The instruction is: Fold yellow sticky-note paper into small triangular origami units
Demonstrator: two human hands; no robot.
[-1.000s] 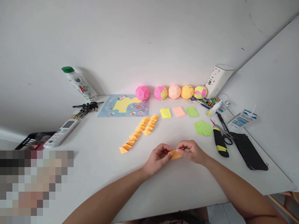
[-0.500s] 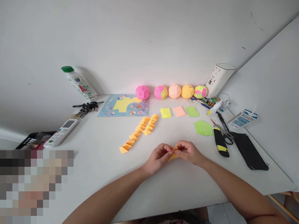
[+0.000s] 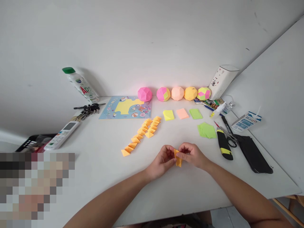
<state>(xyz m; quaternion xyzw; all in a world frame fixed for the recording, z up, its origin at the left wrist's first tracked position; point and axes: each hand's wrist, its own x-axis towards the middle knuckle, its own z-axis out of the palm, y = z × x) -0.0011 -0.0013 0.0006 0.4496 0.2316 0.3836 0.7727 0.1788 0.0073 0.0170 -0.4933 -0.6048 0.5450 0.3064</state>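
Observation:
A small folded orange paper (image 3: 178, 162) is held between both hands over the front middle of the white table. My left hand (image 3: 161, 162) pinches its left side, and my right hand (image 3: 193, 155) grips it from the right with the thumb across its face. Fingers cover part of the paper. Farther back and left lie two overlapping rows of folded orange paper pieces (image 3: 137, 138). Beyond my hands are a yellow paper pad (image 3: 168, 115), a peach pad (image 3: 182, 113) and a green pad (image 3: 196, 113). Loose green sheets (image 3: 207, 130) lie to the right.
Several paper balls (image 3: 177, 93) line the wall beside a puzzle-patterned sheet (image 3: 110, 109). At right are a black-and-yellow cutter (image 3: 224, 144), scissors (image 3: 231, 141), a black pouch (image 3: 255, 154) and a carton (image 3: 246, 121). A bottle (image 3: 82, 85) and remote control (image 3: 62, 135) are at left.
The orange paper has turned between my fingers, from a slanted pointed shape to an upright narrow strip. Both hands have shifted only slightly; the things on the table stay put.

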